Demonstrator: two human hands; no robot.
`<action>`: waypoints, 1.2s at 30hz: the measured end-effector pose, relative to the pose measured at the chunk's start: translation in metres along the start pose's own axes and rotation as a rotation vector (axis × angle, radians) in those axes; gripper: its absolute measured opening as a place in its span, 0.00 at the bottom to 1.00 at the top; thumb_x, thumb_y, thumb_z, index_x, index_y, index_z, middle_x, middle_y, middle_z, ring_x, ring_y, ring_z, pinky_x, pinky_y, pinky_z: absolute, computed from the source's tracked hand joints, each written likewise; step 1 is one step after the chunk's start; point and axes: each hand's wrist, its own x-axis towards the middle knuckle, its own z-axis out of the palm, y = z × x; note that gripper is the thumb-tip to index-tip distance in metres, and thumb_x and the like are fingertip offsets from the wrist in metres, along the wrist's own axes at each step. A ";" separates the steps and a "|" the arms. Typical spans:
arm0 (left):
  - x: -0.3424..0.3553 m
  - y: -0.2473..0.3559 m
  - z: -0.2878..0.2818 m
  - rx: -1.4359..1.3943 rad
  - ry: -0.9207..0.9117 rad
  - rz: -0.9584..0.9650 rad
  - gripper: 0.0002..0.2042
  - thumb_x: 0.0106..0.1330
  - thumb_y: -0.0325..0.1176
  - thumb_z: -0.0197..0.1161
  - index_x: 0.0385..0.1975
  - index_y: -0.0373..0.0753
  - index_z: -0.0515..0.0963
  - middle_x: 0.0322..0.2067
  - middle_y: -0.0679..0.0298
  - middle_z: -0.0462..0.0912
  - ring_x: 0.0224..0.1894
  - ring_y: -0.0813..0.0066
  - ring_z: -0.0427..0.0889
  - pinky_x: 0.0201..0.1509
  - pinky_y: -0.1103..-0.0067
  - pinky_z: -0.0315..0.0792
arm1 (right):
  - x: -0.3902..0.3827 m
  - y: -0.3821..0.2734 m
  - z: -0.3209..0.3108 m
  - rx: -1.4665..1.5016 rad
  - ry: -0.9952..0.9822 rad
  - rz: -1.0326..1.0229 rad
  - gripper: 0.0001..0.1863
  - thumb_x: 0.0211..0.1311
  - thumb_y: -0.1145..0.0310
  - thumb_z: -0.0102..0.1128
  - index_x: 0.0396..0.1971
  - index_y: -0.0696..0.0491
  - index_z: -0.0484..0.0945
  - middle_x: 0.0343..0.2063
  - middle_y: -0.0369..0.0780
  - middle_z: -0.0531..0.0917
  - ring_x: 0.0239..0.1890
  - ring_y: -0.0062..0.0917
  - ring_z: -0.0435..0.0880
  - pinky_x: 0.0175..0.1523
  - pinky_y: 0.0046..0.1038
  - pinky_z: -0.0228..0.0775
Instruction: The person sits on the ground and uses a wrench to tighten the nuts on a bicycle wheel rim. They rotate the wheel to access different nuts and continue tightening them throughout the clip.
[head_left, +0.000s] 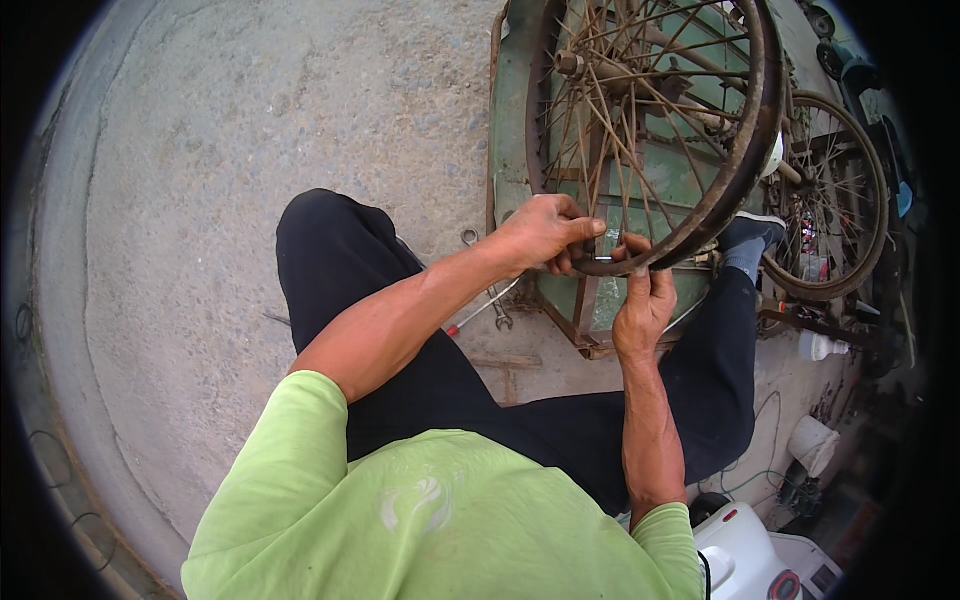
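Note:
A rusty spoked wheel (730, 180) leans over a green metal frame (560, 315). My left hand (550, 232) is closed at the lower left of the rim, thumb near the spokes; what its fingers hold is partly hidden. My right hand (643, 310) grips the bottom of the rim from below, fingertips curled over it. A small silver piece (604, 258) shows between the two hands, at the rim. On the ground under my left forearm lie a wrench (503, 318) and a screwdriver (454, 329) with a red handle.
A second spoked wheel (860, 245) stands at the right. My legs (330, 265) spread either side of the work. A white bucket (812, 445), cords and a white plastic body (740, 555) sit at the lower right. Concrete ground (190, 200) stretches to the left.

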 end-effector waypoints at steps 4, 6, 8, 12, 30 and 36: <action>0.001 -0.002 0.003 0.183 0.032 0.109 0.31 0.73 0.52 0.71 0.56 0.24 0.78 0.32 0.59 0.84 0.27 0.76 0.83 0.29 0.76 0.80 | 0.000 -0.006 0.001 0.007 -0.001 0.011 0.21 0.84 0.60 0.57 0.60 0.62 0.80 0.49 0.41 0.86 0.52 0.23 0.83 0.61 0.29 0.74; 0.002 -0.006 -0.003 0.263 -0.017 0.155 0.31 0.74 0.51 0.71 0.57 0.24 0.77 0.34 0.59 0.85 0.30 0.76 0.84 0.34 0.75 0.81 | 0.001 -0.009 0.003 0.020 0.023 0.005 0.19 0.83 0.61 0.57 0.59 0.60 0.82 0.46 0.39 0.87 0.50 0.21 0.83 0.57 0.27 0.74; 0.001 -0.010 -0.005 0.116 -0.063 0.142 0.31 0.74 0.48 0.71 0.61 0.24 0.76 0.37 0.58 0.86 0.33 0.76 0.85 0.38 0.75 0.81 | 0.002 -0.012 0.002 0.011 0.025 0.007 0.19 0.83 0.61 0.58 0.59 0.60 0.82 0.45 0.39 0.87 0.50 0.21 0.83 0.57 0.27 0.74; 0.008 -0.029 -0.005 -0.244 -0.183 0.142 0.33 0.74 0.45 0.72 0.67 0.24 0.72 0.42 0.56 0.86 0.35 0.75 0.84 0.42 0.77 0.81 | 0.002 -0.013 -0.001 -0.015 -0.020 0.033 0.22 0.84 0.59 0.57 0.61 0.63 0.79 0.49 0.41 0.86 0.52 0.24 0.84 0.62 0.30 0.74; 0.013 0.001 0.005 0.193 0.011 0.091 0.21 0.69 0.45 0.77 0.37 0.28 0.82 0.28 0.59 0.85 0.30 0.77 0.83 0.32 0.74 0.77 | -0.002 -0.022 0.001 0.050 -0.019 0.078 0.20 0.83 0.60 0.59 0.60 0.60 0.82 0.45 0.38 0.89 0.49 0.20 0.84 0.56 0.25 0.75; 0.016 0.008 0.008 0.549 0.144 0.091 0.22 0.69 0.47 0.76 0.33 0.30 0.81 0.30 0.56 0.88 0.31 0.72 0.84 0.35 0.71 0.78 | -0.005 -0.018 0.001 0.014 -0.052 0.098 0.21 0.81 0.61 0.63 0.63 0.60 0.80 0.47 0.38 0.88 0.50 0.20 0.83 0.59 0.26 0.75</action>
